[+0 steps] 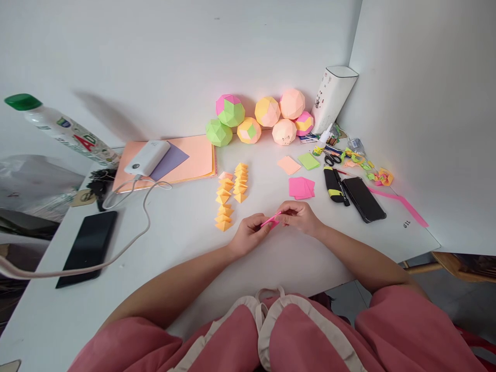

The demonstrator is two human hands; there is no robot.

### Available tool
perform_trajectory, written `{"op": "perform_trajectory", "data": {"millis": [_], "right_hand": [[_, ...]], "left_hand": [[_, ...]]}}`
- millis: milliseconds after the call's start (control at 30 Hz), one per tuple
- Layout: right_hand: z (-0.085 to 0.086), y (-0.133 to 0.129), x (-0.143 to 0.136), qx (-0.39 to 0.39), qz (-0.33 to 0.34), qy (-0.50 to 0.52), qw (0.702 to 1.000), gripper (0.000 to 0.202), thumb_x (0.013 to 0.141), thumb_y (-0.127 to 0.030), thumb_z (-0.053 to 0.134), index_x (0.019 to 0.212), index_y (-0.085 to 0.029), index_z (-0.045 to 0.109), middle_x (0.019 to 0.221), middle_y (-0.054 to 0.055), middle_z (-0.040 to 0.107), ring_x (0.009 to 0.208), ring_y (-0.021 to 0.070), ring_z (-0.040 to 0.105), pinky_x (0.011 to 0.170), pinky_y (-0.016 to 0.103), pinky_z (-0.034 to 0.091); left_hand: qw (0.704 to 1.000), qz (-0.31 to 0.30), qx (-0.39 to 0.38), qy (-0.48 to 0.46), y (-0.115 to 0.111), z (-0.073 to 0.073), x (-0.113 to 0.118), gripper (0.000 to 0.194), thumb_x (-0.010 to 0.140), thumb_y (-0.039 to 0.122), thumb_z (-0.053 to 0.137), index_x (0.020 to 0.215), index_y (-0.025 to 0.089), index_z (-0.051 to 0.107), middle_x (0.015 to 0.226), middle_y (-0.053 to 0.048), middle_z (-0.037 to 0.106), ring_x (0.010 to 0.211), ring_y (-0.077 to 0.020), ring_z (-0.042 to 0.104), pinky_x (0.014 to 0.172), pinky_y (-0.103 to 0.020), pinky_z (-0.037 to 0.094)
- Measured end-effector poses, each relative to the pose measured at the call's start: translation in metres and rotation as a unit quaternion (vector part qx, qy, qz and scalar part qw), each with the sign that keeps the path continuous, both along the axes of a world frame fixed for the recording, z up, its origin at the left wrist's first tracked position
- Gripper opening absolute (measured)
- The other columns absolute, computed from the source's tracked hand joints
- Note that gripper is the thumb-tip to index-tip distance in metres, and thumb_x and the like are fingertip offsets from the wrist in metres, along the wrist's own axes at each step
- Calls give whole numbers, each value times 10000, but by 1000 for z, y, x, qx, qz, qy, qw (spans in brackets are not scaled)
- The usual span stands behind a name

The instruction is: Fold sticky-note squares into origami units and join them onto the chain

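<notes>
A small folded piece of pink paper (272, 220) is held between both hands above the white table. My left hand (250, 233) pinches its left end, and my right hand (299, 217) grips its upper right end between thumb and fingers. Two columns of folded orange paper pieces (223, 217) stand to the left of my left hand. Just beyond my right hand lie pink square sheets (301, 187), with peach sheets (289, 165) and green sheets (309, 160) farther back.
Several paper balls (249, 130) line the back wall. Orange folders (194, 155) carry a white power bank (147, 157), its cable crossing the left side. At right are scissors (332, 159), a cutter (333, 185), a phone (364, 199) and a glue bottle (321, 143).
</notes>
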State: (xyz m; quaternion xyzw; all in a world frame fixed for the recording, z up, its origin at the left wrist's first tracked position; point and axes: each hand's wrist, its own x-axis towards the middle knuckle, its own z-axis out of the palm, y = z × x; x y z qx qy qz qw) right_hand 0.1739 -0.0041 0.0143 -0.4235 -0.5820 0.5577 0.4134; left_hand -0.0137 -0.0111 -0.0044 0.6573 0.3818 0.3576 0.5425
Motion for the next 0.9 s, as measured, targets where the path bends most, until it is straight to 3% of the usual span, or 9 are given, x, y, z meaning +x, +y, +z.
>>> {"op": "perform_trajectory", "data": {"millis": [600,900], "right_hand": [[6,0,1,-3,5,14,1000,235,680,-376,718,679,-173,599,616,-10,553,523,98,489,494,255,421],[10,-1,5,57,21,-24,998,204,795,-352,613,707,-169,601,646,3,555,549,107,521,519,258,421]], "left_hand": [[1000,-6,-8,-16,-1,4,0,282,808,399,559,663,162,607,591,28,423,520,-72,343,482,-218,299],[1000,-12,-17,-16,0,5,-1,312,806,416,546,643,151,566,586,28,402,526,-74,330,489,-221,281]]}}
